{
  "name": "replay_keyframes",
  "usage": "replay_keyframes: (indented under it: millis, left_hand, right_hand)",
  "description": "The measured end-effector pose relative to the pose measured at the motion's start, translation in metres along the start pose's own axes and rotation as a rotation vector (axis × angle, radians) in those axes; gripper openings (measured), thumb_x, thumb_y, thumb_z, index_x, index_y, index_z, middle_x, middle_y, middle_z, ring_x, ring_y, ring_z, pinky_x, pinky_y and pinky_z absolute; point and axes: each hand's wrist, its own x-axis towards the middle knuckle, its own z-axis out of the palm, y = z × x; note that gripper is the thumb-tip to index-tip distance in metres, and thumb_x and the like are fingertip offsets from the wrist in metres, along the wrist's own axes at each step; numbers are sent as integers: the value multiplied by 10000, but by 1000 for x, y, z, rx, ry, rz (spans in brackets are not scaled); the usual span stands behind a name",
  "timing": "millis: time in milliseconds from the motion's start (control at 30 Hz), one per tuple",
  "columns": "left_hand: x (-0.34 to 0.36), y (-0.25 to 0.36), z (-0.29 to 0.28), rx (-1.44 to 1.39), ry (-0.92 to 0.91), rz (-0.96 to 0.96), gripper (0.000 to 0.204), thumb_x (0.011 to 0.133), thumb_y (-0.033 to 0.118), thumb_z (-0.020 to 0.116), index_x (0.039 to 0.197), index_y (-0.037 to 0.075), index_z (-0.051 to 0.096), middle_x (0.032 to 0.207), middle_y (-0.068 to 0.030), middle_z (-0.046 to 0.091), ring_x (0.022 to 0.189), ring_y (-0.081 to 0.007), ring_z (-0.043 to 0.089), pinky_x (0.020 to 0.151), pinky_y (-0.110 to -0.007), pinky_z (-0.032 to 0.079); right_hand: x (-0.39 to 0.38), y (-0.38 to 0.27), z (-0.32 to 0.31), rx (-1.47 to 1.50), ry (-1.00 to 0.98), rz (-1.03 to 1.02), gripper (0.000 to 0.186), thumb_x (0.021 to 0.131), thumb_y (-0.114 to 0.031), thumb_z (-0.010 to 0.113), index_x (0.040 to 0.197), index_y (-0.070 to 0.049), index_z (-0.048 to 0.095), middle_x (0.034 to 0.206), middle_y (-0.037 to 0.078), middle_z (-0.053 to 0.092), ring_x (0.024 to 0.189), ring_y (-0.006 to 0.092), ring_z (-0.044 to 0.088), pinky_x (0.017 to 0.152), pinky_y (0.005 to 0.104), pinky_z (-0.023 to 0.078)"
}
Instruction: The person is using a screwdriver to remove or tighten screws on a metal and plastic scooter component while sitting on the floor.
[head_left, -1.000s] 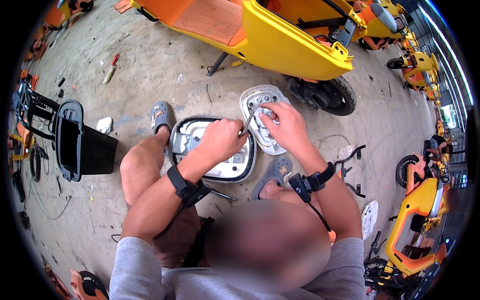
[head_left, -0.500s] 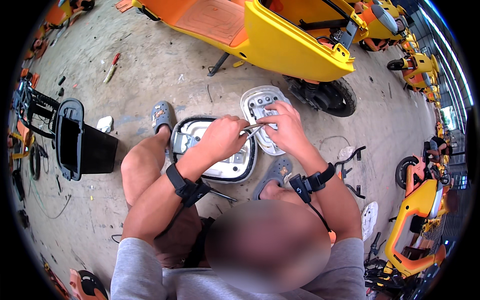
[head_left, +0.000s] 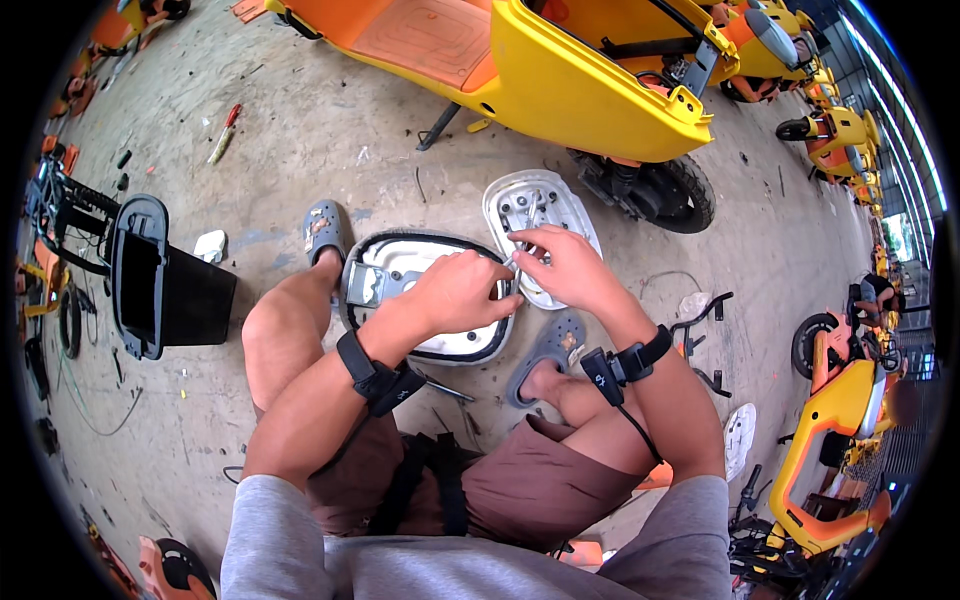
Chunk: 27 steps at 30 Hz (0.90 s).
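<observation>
A white, rounded seat-like shell [head_left: 392,262] with a black rubber edge and a metal bracket lies between my feet. Above its right side is my left hand [head_left: 462,292], fingers curled closed; whatever they grip is mostly hidden. My right hand [head_left: 562,266] meets it from the other side, thumb and fingers pinched around a thin silvery piece [head_left: 513,262] whose kind I cannot make out. Just beyond my right hand, a second white panel [head_left: 568,204] with dark round fittings rests on the floor, partly covered by my fingers.
Ahead stands a yellow and orange scooter body [head_left: 590,95] with a rear wheel [head_left: 685,200]. A black bin-like box [head_left: 190,290] sits at left. A red-handled tool [head_left: 230,120] lies farther off. Bent handlebars [head_left: 716,310] and more scooters [head_left: 830,430] are at right.
My left hand has turned and dropped slightly toward the shell's right edge. My right hand has come a little lower and nearer. The crossed thin metal pieces seen between them are now mostly hidden.
</observation>
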Motion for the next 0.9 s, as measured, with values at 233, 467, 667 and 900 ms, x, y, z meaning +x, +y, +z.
replay_keyframes:
  millis: [233, 467, 667, 900]
  left_hand:
    - [6, -4, -4, 249, 661, 159, 169, 836, 111, 739, 993, 55, 717, 899, -135, 731, 912, -325, 685, 823, -404, 534]
    - [2, 0, 1, 156, 211, -124, 215, 903, 250, 703, 931, 38, 733, 804, -167, 727, 814, -366, 707, 750, -440, 557]
    - [-2, -4, -1, 111, 164, -158, 287, 888, 308, 703, 849, 28, 750, 718, -191, 704, 696, -404, 689, 668, -482, 557]
    - [2, 1, -4, -6, 210, -63, 206, 842, 223, 681, 867, 34, 760, 767, -147, 730, 716, -363, 705, 685, -428, 573]
  right_hand:
    - [-2, -14, -6, 142, -148, 23, 627, 898, -62, 599, 1511, -104, 475, 1055, 216, 720, 966, 404, 677, 896, 441, 522]
    - [0, 19, 3, -182, 124, -272, 446, 873, -88, 694, 1317, -100, 653, 1080, 163, 733, 1086, 340, 650, 1008, 430, 445]
    - [5, -27, -9, -112, 51, 154, 341, 876, -276, 735, 1142, -62, 745, 971, 183, 741, 947, 371, 687, 870, 447, 518]
    - [3, 5, 6, -98, 35, -25, 400, 896, -189, 662, 1284, -91, 681, 880, 243, 719, 829, 410, 691, 768, 488, 546]
